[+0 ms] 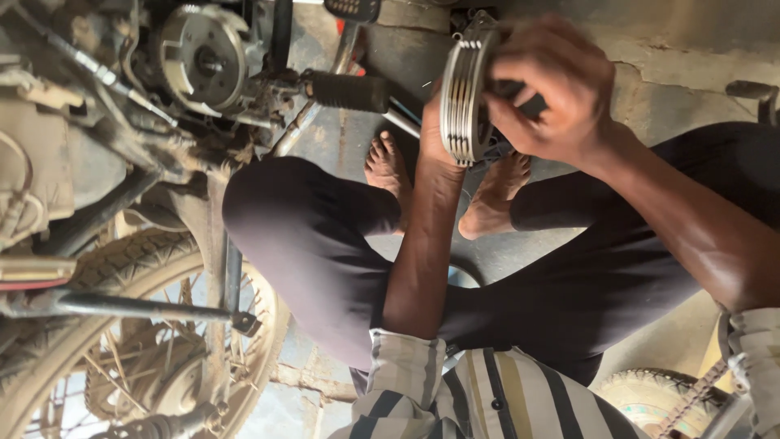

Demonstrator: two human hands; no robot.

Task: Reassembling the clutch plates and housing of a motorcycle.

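Metal clutch pack (463,97) gripped by right hand (548,89), hiding most of left hand (431,122).

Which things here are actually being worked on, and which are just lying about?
In hand:
- stack of metal clutch plates, held between left hand and right hand
- open round engine housing on the motorcycle, facing the person

Lying about:
- rubber footpeg
- spoked rear wheel
- loose tyre, lower right
- concrete floor
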